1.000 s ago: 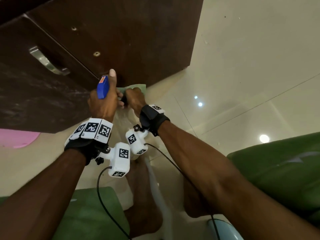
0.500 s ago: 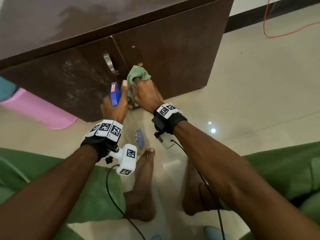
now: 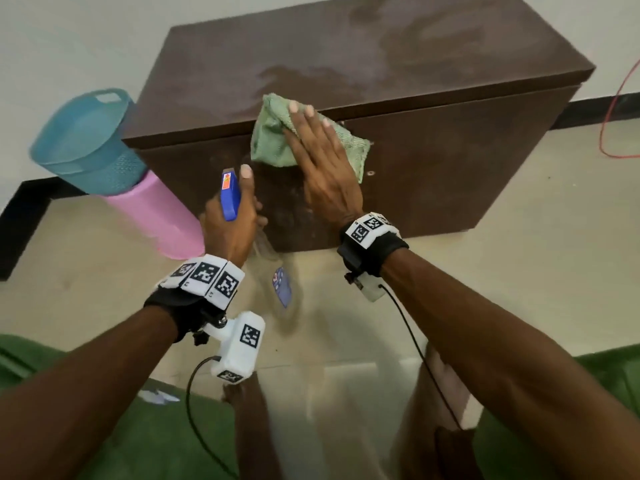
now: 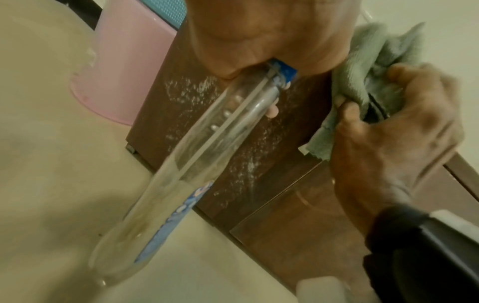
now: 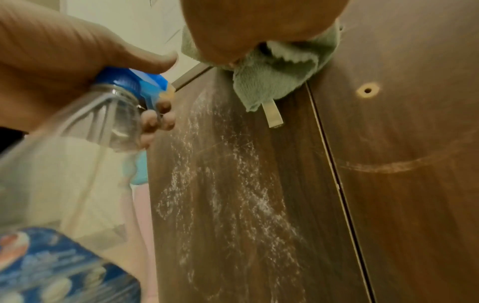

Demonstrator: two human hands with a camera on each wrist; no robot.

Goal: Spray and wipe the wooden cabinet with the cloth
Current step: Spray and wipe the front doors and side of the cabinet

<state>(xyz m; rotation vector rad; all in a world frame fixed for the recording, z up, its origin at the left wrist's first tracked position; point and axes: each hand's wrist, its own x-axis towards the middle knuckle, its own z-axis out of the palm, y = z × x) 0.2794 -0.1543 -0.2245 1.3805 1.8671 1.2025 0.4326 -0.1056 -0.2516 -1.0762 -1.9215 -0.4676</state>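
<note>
Head view has both hands up at the front of the wooden cabinet (image 3: 433, 161), close to each other but not touching. Right hand (image 3: 325, 168) lies flat, fingers straight, pressing the green cloth (image 3: 273, 140) against the top edge of the cabinet's front face, the cloth folded up over the lip onto the top surface. On the left wrist view the thumb side of that hand looks bunched into the cloth, so some of it is gathered in the grip. Left hand (image 3: 232, 220) is wrapped around the neck of the spray bottle (image 4: 186, 170), thumb up alongside the blue spray head (image 3: 229, 195), fingers curled by the trigger on the right wrist view. Bottle hangs down, clear body, blue label low on it. White speckled spray residue (image 5: 228, 184) streaks the left door below the cloth, and a metal handle (image 5: 272, 114) pokes out from under the cloth's lower edge. Left of the cabinet, a teal basket (image 3: 86, 143) sits nested on a pink bin (image 3: 156, 216) on the tiled floor.
</note>
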